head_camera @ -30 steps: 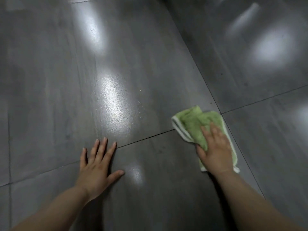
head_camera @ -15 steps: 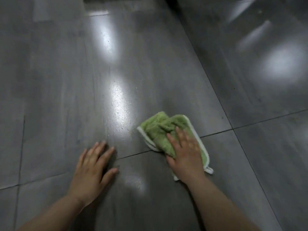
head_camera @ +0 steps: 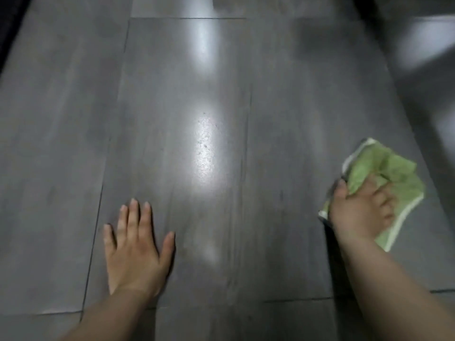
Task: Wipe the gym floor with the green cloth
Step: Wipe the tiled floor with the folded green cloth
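A crumpled green cloth with a white border lies on the dark grey tiled gym floor at the right. My right hand is on top of it, fingers curled and bunching the fabric, thumb at its left edge. The cloth's near part is hidden under that hand. My left hand rests flat on the floor at the lower left, fingers spread and straight, holding nothing.
Glossy floor tiles with thin dark joints fill the view, with a bright light reflection in the middle. A darker strip runs along the far left edge.
The cloth and my right hand have swept from the middle out to the right, the fingers now bunching the fabric. The view has turned; my left hand stays planted flat.
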Available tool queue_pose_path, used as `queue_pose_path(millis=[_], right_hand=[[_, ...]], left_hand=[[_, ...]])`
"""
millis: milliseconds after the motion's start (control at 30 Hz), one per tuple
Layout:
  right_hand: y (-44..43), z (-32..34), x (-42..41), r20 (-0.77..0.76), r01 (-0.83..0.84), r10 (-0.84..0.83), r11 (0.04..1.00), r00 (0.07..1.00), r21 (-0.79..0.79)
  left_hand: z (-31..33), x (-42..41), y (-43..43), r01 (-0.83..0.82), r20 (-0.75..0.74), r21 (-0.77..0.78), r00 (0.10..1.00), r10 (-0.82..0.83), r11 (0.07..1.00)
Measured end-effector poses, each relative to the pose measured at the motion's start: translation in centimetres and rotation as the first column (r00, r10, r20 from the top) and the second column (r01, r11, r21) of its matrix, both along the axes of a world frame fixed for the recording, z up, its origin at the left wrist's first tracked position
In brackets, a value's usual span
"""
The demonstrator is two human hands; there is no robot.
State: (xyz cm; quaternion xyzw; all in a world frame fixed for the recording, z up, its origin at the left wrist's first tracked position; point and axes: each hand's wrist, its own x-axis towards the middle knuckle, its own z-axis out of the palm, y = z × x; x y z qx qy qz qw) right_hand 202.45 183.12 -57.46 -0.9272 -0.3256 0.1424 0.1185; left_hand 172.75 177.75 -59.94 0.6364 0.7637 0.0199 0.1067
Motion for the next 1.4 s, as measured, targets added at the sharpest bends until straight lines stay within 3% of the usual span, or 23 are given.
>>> queue_pose_path(millis=[100, 133, 200, 267, 300, 333, 367, 467, 533, 633, 700, 733, 767, 833, 867, 900, 933, 967, 1033, 1133, 1233, 1300, 1400], right_hand=[[5.4, -0.3, -8.8, -0.037, -0.387, 0.385, 0.920, 0.922, -0.065], [6.4, -0.3, -11.7, -0.051, -0.565, 0.563, 0.822, 0.825, -0.068], [7.4, -0.1, -15.8, -0.079, -0.848, 0.845, 0.530, 0.530, -0.023], [8.7, -0.2, -15.4, -0.092, -0.969, 0.965, 0.248, 0.246, 0.014], [9.6, -0.2, -13.8, -0.069, -0.983, 0.981, 0.181, 0.180, 0.012], [10.6, -0.1, -11.7, -0.031, -0.984, 0.983, 0.181, 0.180, 0.006], [11.5, 0.0, -9.2, 0.011, -0.967, 0.967, 0.256, 0.256, -0.006], [13.1, 0.7, -1.9, 0.107, -0.732, 0.734, 0.678, 0.670, -0.063], [13.3, 1.1, -1.1, 0.050, -0.491, 0.499, 0.864, 0.865, -0.114], [15.1, 0.6, -6.1, -0.033, -0.221, 0.219, 0.971, 0.975, -0.089], [16.5, 0.2, -11.7, -0.056, -0.306, 0.302, 0.950, 0.952, -0.067], [16.6, 0.1, -14.8, -0.059, -0.448, 0.445, 0.893, 0.894, -0.050], [16.3, 0.0, -18.0, -0.068, -0.633, 0.630, 0.773, 0.773, -0.030], [14.1, 0.0, -23.4, -0.107, -0.929, 0.925, 0.368, 0.364, 0.022], [13.0, -0.1, -24.8, -0.090, -0.981, 0.979, 0.186, 0.182, 0.045], [12.5, -0.3, -25.0, -0.058, -0.996, 0.995, 0.079, 0.076, 0.050], [12.8, -0.5, -24.2, -0.036, -0.998, 0.998, 0.048, 0.046, 0.044], [13.6, -0.5, -22.8, -0.025, -0.997, 0.997, 0.068, 0.067, 0.029], [15.6, -0.4, -18.0, -0.005, -0.978, 0.978, 0.209, 0.209, -0.013], [16.1, 0.6, -7.2, 0.084, -0.858, 0.855, 0.513, 0.511, -0.003], [11.1, 1.4, 2.8, 0.072, -0.536, 0.538, 0.843, 0.840, -0.038], [6.3, 1.5, 6.1, 0.088, -0.337, 0.339, 0.941, 0.937, -0.044], [2.6, 0.9, 4.4, 0.074, -0.106, 0.107, 0.994, 0.991, -0.023]], left_hand=[[-0.1, -0.3, 0.0, 0.006, 0.062, -0.035, 0.998, -0.004, 0.999], [0.0, -0.2, 0.2, 0.005, 0.084, -0.043, 0.996, -0.001, 0.999], [0.1, -0.1, 0.4, 0.004, 0.113, -0.047, 0.994, 0.001, 0.999], [0.0, -0.3, 0.4, 0.001, 0.136, -0.036, 0.991, 0.004, 0.999], [-0.2, -0.3, 0.3, -0.005, 0.152, -0.020, 0.988, 0.009, 1.000], [-0.3, -0.4, 0.3, -0.014, 0.162, -0.007, 0.987, 0.015, 1.000], [-0.4, -0.4, 0.2, -0.016, 0.163, -0.004, 0.987, 0.016, 1.000], [-0.4, -0.5, 0.2, -0.014, 0.151, 0.003, 0.988, 0.014, 1.000], [-0.5, -0.6, 0.2, -0.016, 0.137, 0.013, 0.990, 0.014, 1.000], [-0.7, -0.7, 0.0, -0.014, 0.120, 0.033, 0.993, 0.010, 0.999], [-0.9, -0.7, 0.0, -0.019, 0.110, 0.042, 0.994, 0.014, 0.999], [-1.0, -0.7, 0.0, -0.020, 0.104, 0.045, 0.994, 0.015, 0.999], [-1.1, -0.7, 0.0, -0.018, 0.107, 0.049, 0.994, 0.013, 0.999], [-1.2, -0.7, 0.0, -0.019, 0.127, 0.061, 0.992, 0.011, 0.998], [-1.2, -0.7, 0.0, -0.018, 0.131, 0.066, 0.991, 0.009, 0.998], [-1.2, -0.7, 0.1, -0.018, 0.135, 0.065, 0.991, 0.009, 0.998], [-1.2, -0.6, 0.1, -0.023, 0.142, 0.063, 0.990, 0.014, 0.998], [-1.1, -0.6, 0.1, -0.031, 0.149, 0.058, 0.989, 0.022, 0.998], [-1.0, -0.6, 0.1, -0.036, 0.145, 0.050, 0.989, 0.029, 0.998], [-0.9, -0.6, 0.2, -0.032, 0.136, 0.039, 0.990, 0.026, 0.999], [-0.8, -0.6, 0.2, -0.030, 0.109, 0.015, 0.994, 0.028, 0.999], [-0.7, -0.7, 0.2, -0.021, 0.088, 0.011, 0.996, 0.020, 1.000], [-0.1, -0.5, 0.2, -0.026, 0.073, -0.028, 0.997, 0.028, 0.999]])
